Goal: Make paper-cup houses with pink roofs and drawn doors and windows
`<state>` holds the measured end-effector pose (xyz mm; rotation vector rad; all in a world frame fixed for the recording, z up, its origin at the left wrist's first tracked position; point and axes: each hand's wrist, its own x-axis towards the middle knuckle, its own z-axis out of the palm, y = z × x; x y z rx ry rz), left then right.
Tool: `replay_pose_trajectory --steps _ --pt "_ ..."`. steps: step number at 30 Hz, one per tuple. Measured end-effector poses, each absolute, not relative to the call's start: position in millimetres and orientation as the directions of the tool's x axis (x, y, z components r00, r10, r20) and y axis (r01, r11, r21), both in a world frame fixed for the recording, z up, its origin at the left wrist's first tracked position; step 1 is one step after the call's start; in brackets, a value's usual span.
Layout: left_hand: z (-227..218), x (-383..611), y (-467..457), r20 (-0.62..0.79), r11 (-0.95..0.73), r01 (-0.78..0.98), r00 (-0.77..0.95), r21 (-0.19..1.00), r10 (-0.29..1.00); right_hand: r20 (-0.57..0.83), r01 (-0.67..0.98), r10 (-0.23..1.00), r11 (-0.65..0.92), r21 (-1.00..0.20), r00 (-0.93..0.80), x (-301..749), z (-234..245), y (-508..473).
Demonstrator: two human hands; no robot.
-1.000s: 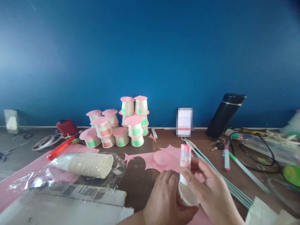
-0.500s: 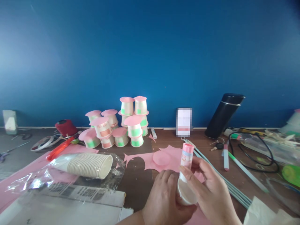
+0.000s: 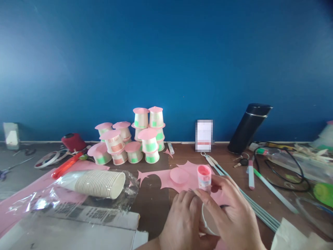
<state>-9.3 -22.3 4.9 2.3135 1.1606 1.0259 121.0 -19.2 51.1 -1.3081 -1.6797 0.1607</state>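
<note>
Low in the middle, a white paper cup (image 3: 209, 219) is mostly covered by my two hands. My left hand (image 3: 180, 217) wraps around its left side, fingers closed. My right hand (image 3: 234, 211) grips a pink-and-white glue stick (image 3: 204, 178) between thumb and fingers. The stick's pink end tilts toward me, and its lower end is hidden at the cup. Just beyond lie a pink paper disc (image 3: 179, 175) and a pink sheet with curved cut-outs (image 3: 191, 168).
Cups with pink paper tops (image 3: 148, 135) stand stacked at the back. Bagged paper cups (image 3: 100, 184) and a white box (image 3: 85, 229) lie left. A black flask (image 3: 248, 128), keys (image 3: 241, 162), markers (image 3: 250, 175), a black cable (image 3: 283, 189) and a lanyard (image 3: 256, 205) are right.
The glue stick has tipped toward me and lowered, so its pink end now faces the camera. The cup has turned and shifted slightly right within my hands.
</note>
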Motion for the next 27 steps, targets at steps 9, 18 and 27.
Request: replay_pose_trajectory --steps 9,18,27 --pt "14 -10 -23 0.274 -0.41 0.548 0.315 0.729 0.908 0.423 0.536 0.878 0.253 -0.806 0.223 137 64 -29" --pt "25 -14 -19 0.129 -0.244 0.499 0.254 0.832 0.959 0.415 0.49 0.893 0.286 -0.823 0.176 139 64 -29" --pt "27 -14 -18 0.11 -0.214 0.512 0.225 0.832 0.968 0.385 0.405 0.921 0.377 -0.833 -0.065 146 63 -32"
